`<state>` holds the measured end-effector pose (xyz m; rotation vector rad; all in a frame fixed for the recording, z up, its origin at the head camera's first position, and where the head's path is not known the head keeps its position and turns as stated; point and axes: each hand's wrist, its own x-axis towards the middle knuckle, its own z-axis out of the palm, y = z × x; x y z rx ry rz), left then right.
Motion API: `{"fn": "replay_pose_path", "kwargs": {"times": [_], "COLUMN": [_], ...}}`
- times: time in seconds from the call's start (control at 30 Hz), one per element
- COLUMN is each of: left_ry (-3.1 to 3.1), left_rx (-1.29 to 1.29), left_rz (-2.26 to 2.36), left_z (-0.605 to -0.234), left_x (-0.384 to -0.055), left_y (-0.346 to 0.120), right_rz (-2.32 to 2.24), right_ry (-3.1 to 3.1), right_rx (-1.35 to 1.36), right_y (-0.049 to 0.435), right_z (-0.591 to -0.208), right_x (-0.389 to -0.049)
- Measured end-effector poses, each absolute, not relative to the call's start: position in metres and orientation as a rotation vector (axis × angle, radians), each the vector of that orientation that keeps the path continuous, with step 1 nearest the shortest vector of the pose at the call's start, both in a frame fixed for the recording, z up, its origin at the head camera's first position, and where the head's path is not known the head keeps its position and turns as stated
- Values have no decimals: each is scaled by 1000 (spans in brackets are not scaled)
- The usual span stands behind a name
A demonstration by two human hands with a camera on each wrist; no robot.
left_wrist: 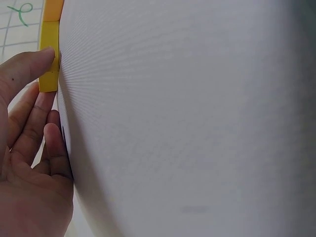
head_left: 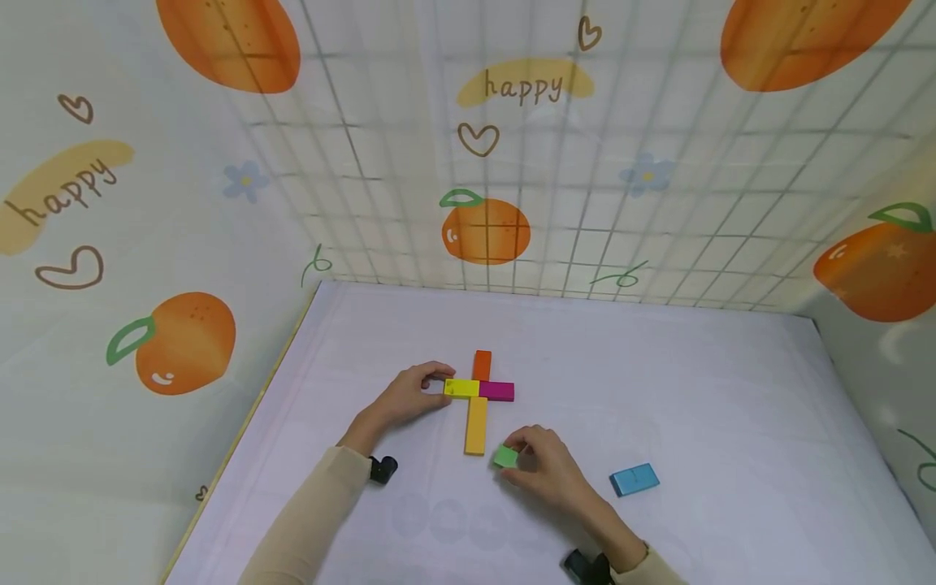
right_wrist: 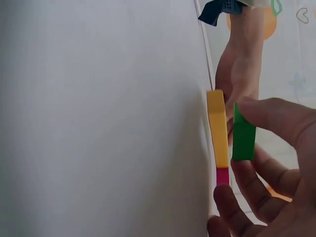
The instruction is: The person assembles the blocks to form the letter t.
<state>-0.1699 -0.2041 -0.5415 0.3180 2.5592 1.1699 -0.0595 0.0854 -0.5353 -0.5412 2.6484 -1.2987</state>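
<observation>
On the white table several flat rectangular blocks form a cross. An orange block (head_left: pixel 483 365) points to the back, a magenta block (head_left: pixel 497 392) to the right, a yellow block (head_left: pixel 462 388) to the left, and a longer amber block (head_left: pixel 476 426) to the front. My left hand (head_left: pixel 400 398) pinches the outer end of the yellow block between thumb and fingers, as the left wrist view also shows. Between thumb and fingertips my right hand (head_left: pixel 550 467) holds a green block (right_wrist: pixel 244 133), raised off the table, just right of the amber block's near end.
A light blue block (head_left: pixel 634 479) lies on the table to the right of my right hand. The table (head_left: pixel 702 390) is bounded at the back and sides by printed cloth walls (head_left: pixel 395 219). Dark wrist cameras sit on both wrists.
</observation>
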Motion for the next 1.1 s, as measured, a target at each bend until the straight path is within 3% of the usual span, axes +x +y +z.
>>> {"fn": "replay_pose_path", "kwargs": {"times": [1.1], "left_ry": [2569], "left_rx": [354], "left_rz": [1177], "left_z": [-542], "left_x": [-171], "left_y": [-205], "right_rz": [-1037], "right_ry": [2745], "right_rx": [-434], "right_y": [50], "right_z": [-538], "right_x": [-49]}}
